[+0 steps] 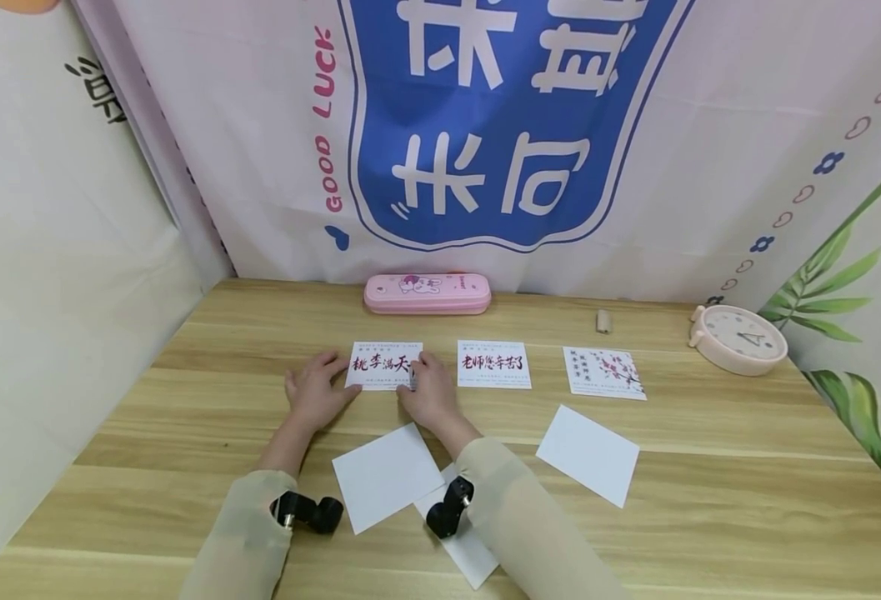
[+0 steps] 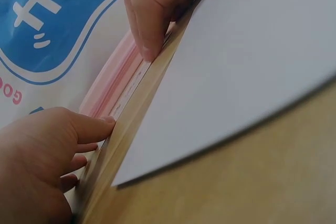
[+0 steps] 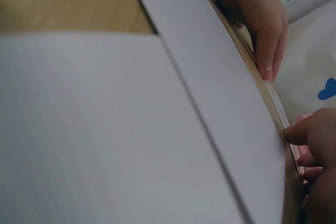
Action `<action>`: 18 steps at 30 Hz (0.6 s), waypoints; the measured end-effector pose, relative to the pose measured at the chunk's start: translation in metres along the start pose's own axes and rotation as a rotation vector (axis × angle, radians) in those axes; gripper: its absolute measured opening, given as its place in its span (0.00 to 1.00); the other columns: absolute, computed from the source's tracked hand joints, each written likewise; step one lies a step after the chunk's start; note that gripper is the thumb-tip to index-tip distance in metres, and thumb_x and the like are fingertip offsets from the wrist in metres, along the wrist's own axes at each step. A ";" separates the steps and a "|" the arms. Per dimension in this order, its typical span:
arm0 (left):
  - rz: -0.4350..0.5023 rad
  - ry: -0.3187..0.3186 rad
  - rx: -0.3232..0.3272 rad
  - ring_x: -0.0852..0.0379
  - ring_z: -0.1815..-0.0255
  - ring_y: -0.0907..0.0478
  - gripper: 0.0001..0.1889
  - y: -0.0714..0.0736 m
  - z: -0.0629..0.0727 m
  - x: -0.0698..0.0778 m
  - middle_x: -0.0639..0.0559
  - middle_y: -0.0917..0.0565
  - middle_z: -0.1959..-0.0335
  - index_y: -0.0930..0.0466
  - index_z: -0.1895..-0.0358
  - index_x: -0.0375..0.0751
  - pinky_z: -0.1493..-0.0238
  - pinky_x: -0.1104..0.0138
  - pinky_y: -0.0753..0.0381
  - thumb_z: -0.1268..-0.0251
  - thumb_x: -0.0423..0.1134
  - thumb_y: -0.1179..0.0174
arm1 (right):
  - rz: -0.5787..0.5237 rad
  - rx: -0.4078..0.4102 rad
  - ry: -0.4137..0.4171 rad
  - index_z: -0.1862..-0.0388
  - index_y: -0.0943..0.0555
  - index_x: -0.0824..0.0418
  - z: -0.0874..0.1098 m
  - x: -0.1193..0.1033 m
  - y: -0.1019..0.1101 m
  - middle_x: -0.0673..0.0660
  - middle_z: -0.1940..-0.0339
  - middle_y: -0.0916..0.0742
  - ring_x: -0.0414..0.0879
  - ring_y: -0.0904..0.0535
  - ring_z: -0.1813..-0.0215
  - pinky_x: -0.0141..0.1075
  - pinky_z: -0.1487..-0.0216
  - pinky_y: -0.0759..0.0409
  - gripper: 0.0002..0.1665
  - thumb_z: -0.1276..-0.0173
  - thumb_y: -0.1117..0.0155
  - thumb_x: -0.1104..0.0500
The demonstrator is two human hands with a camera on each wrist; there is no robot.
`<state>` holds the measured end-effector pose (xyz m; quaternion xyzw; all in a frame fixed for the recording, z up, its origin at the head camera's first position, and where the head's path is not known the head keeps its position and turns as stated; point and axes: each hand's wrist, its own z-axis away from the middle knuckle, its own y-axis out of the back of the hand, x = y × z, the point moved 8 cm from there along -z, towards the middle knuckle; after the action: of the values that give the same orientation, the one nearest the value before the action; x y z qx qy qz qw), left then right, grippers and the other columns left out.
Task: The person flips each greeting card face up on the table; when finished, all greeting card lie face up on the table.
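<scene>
A white card with red lettering (image 1: 380,364) lies face up on the wooden table between both hands. Loosely bent fingers of my left hand (image 1: 316,392) touch its left edge, the thumb at the near corner. My right hand (image 1: 431,393) holds its right end, thumb at the near edge and fingers over the printed face. Seen low in the left wrist view, the left thumb and right fingertips meet the card's thin edge (image 2: 128,95). To the right lie another red-lettered card (image 1: 494,364) and a card with a blossom picture (image 1: 605,372).
Nearer the sleeves lies a blank white card (image 1: 386,477), overlapping another blank card (image 1: 472,557) under the right forearm. A third blank card (image 1: 588,456) is at right. Behind stand a pink pencil case (image 1: 427,294), a small beige block (image 1: 603,322) and a pink clock (image 1: 738,339).
</scene>
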<state>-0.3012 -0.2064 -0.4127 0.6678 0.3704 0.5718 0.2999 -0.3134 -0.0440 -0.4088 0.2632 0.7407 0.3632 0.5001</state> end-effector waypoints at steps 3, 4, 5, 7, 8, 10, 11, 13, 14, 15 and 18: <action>0.004 -0.001 0.002 0.40 0.41 0.46 0.23 0.001 0.000 0.000 0.37 0.37 0.42 0.28 0.49 0.35 0.46 0.40 0.70 0.50 0.41 0.40 | 0.010 0.027 -0.011 0.53 0.26 0.71 0.000 0.002 0.002 0.64 0.46 0.28 0.56 0.34 0.45 0.42 0.44 0.39 0.27 0.49 0.37 0.56; 0.006 -0.002 0.003 0.40 0.41 0.46 0.24 0.001 0.000 0.000 0.37 0.37 0.43 0.28 0.49 0.35 0.46 0.40 0.70 0.50 0.41 0.40 | 0.016 0.036 -0.014 0.53 0.26 0.70 0.000 0.002 0.003 0.64 0.47 0.28 0.56 0.33 0.46 0.41 0.44 0.39 0.27 0.49 0.37 0.55; 0.006 -0.002 0.003 0.40 0.41 0.46 0.24 0.001 0.000 0.000 0.37 0.37 0.43 0.28 0.49 0.35 0.46 0.41 0.70 0.50 0.41 0.40 | 0.022 0.044 -0.019 0.54 0.26 0.70 -0.001 0.003 0.003 0.64 0.47 0.28 0.56 0.33 0.47 0.41 0.44 0.38 0.27 0.50 0.36 0.55; 0.004 -0.004 0.003 0.40 0.41 0.46 0.24 0.001 0.000 0.000 0.37 0.37 0.43 0.28 0.49 0.34 0.46 0.40 0.70 0.50 0.41 0.40 | 0.036 0.048 -0.032 0.54 0.26 0.70 -0.001 0.004 0.003 0.64 0.48 0.28 0.56 0.32 0.47 0.41 0.45 0.38 0.28 0.51 0.36 0.54; 0.002 -0.005 0.003 0.40 0.41 0.46 0.24 0.001 0.000 0.000 0.37 0.37 0.43 0.28 0.49 0.34 0.47 0.40 0.70 0.50 0.41 0.40 | 0.042 0.046 -0.038 0.53 0.27 0.71 -0.001 0.004 0.003 0.64 0.48 0.28 0.56 0.33 0.47 0.41 0.44 0.38 0.29 0.51 0.35 0.53; 0.001 -0.004 0.005 0.40 0.41 0.46 0.24 0.001 0.000 0.000 0.37 0.37 0.43 0.28 0.49 0.34 0.47 0.40 0.69 0.50 0.41 0.40 | 0.048 0.034 -0.045 0.52 0.28 0.72 -0.001 0.005 0.002 0.64 0.47 0.28 0.56 0.34 0.46 0.41 0.44 0.39 0.31 0.50 0.36 0.52; -0.001 -0.004 0.006 0.40 0.41 0.46 0.24 0.001 0.000 0.000 0.37 0.37 0.43 0.28 0.49 0.35 0.47 0.40 0.69 0.50 0.42 0.40 | 0.051 0.031 -0.046 0.51 0.28 0.72 0.000 0.005 0.002 0.64 0.47 0.29 0.56 0.34 0.46 0.41 0.43 0.40 0.31 0.49 0.36 0.52; -0.001 -0.004 0.007 0.40 0.41 0.46 0.24 0.001 0.000 0.000 0.37 0.37 0.43 0.28 0.49 0.35 0.47 0.40 0.69 0.50 0.42 0.40 | 0.061 0.024 -0.048 0.50 0.29 0.73 0.000 0.005 0.002 0.64 0.46 0.29 0.56 0.35 0.45 0.41 0.43 0.40 0.32 0.49 0.36 0.52; 0.000 -0.004 0.007 0.40 0.41 0.47 0.24 0.001 0.000 0.000 0.37 0.37 0.43 0.28 0.49 0.35 0.47 0.40 0.69 0.50 0.42 0.40 | 0.065 0.022 -0.046 0.50 0.29 0.73 0.000 0.005 0.001 0.64 0.46 0.29 0.56 0.35 0.45 0.41 0.43 0.41 0.33 0.49 0.37 0.52; 0.001 -0.004 0.009 0.40 0.41 0.47 0.24 0.001 0.000 -0.001 0.37 0.37 0.43 0.28 0.49 0.35 0.47 0.40 0.69 0.50 0.42 0.40 | 0.066 0.021 -0.045 0.50 0.29 0.73 0.000 0.005 0.001 0.64 0.46 0.29 0.56 0.35 0.45 0.41 0.43 0.41 0.33 0.49 0.37 0.52; 0.001 -0.002 0.009 0.39 0.40 0.48 0.24 0.001 0.001 -0.002 0.37 0.38 0.42 0.28 0.49 0.36 0.47 0.40 0.70 0.50 0.43 0.40 | 0.078 0.022 -0.043 0.50 0.29 0.73 0.000 0.006 0.001 0.64 0.46 0.29 0.56 0.35 0.45 0.41 0.43 0.41 0.33 0.48 0.37 0.51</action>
<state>-0.3002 -0.2084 -0.4130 0.6699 0.3725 0.5695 0.2971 -0.3150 -0.0390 -0.4109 0.3050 0.7229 0.3688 0.4984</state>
